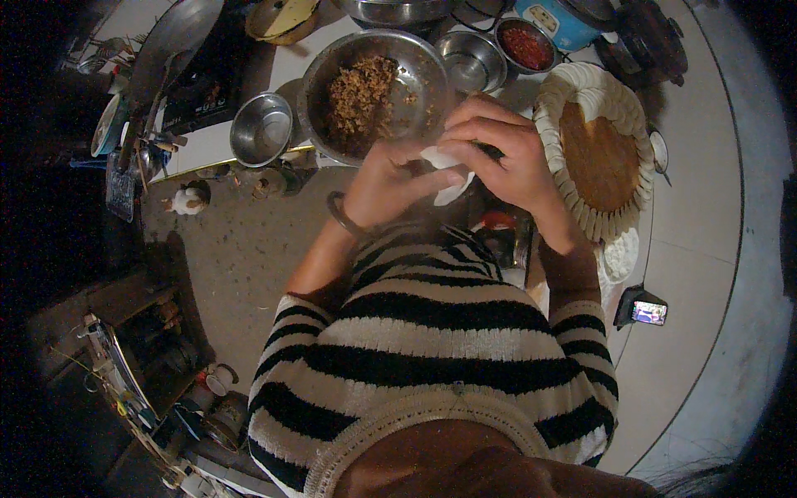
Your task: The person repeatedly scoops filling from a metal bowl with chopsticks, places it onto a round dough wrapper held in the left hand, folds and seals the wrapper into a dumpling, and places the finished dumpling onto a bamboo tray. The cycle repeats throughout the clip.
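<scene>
In front of my chest, a white dough wrapper (pixel 453 190) is pinched and folded between both hands. My left hand (pixel 395 183), with a dark bangle at the wrist, grips its left side with thumb and fingers. From the right, my right hand (pixel 501 146) curls its fingers over the dough's upper part; the fingers hide whether there is filling inside. Just beyond my hands stands a wide steel basin (pixel 311 115) with a heap of brown minced filling (pixel 362 93). To the right, pale dumpling-like dough pieces (pixel 554 93) overlap around the edge of a round brown board (pixel 601 165).
An empty-looking steel bowl (pixel 261 129) stands left of the basin, another steel bowl (pixel 471 62) behind it. Red chopped food fills a small bowl (pixel 528 46). White flour (pixel 620 256) and a lit phone (pixel 649 312) lie at right. A cat (pixel 188 199) is on the floor.
</scene>
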A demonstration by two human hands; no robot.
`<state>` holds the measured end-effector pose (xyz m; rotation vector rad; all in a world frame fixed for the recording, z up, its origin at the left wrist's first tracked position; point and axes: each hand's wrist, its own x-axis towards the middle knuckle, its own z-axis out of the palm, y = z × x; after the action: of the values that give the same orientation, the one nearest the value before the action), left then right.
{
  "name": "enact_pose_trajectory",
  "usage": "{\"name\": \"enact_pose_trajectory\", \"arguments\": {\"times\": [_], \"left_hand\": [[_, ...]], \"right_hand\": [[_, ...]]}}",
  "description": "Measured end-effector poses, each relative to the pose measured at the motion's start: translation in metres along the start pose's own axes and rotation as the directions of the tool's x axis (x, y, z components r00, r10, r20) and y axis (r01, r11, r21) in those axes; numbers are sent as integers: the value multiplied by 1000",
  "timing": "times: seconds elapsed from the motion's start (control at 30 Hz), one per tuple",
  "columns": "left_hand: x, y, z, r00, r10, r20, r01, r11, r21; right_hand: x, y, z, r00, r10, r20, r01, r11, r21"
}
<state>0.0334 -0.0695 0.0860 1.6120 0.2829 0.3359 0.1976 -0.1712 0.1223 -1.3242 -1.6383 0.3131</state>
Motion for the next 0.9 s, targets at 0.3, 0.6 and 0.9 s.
{"name": "enact_pose_trajectory", "arguments": {"times": [0.3, 0.6, 0.9], "left_hand": [[-1, -4, -2, 997, 57, 49, -58, 998, 31], [1, -7, -5, 992, 8, 124, -12, 999, 31], [4, -14, 0, 1000, -3, 25, 6, 994, -105]], "right_hand": [[5, -1, -5, 996, 39, 83, -47, 994, 97], [8, 5, 1, 996, -17, 87, 11, 998, 69], [3, 11, 4, 997, 74, -15, -73, 996, 51]]}}
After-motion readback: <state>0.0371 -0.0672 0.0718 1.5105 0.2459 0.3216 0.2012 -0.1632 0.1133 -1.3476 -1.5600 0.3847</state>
